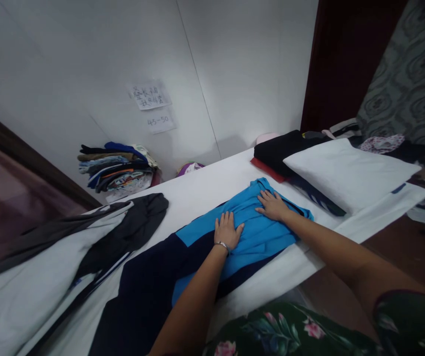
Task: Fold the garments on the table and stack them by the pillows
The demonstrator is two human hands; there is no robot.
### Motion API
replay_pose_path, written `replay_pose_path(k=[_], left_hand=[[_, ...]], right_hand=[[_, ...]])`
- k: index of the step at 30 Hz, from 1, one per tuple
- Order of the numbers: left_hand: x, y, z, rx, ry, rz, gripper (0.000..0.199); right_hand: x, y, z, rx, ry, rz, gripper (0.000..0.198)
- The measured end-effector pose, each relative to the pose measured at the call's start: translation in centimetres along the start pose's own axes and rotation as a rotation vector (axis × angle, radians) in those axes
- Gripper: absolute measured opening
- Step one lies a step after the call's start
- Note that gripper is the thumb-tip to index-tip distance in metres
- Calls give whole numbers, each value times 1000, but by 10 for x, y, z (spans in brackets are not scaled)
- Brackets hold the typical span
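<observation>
A bright blue and dark navy garment [197, 232] lies spread on a white-covered table [212, 180]. Its blue part shows soft wrinkles, and the navy part runs toward the lower left. My left hand [227, 230], with a thin bracelet at the wrist, rests flat on the middle of the blue cloth, fingers spread. Farther right, my right hand [271, 205] also lies flat on the blue cloth near its far end, with the fingers apart. Neither hand grips the cloth.
Grey, white and black clothes [67, 267] lie at the left. To the right, a folded white garment [346, 170] rests by black clothing [282, 151]. A stack of folded clothes [119, 168] stands near the wall, below paper notes [151, 99] with handwriting.
</observation>
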State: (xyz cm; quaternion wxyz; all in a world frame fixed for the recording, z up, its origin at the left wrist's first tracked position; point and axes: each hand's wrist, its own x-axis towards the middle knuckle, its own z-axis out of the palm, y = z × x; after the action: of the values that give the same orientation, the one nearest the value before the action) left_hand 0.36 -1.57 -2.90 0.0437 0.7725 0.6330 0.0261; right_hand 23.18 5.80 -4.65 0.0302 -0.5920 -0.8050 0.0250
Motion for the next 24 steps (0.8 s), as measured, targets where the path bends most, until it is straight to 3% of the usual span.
replay_pose_path(k=[4, 8, 15, 18, 24], left_hand=[[0, 0, 2, 19, 18, -1, 73], [0, 0, 4, 16, 37, -2, 71], [1, 0, 6, 12, 46, -6, 71], [1, 1, 7, 6, 54, -5, 71], [1, 0, 8, -21, 61, -8, 71]], right_hand=[[11, -2, -27, 101, -106, 28, 70], [30, -2, -43, 108, 53, 35, 71], [39, -9, -7, 28, -8, 74, 73], [39, -12, -4, 65, -19, 72, 73], [40, 7, -46, 172, -146, 6, 70]])
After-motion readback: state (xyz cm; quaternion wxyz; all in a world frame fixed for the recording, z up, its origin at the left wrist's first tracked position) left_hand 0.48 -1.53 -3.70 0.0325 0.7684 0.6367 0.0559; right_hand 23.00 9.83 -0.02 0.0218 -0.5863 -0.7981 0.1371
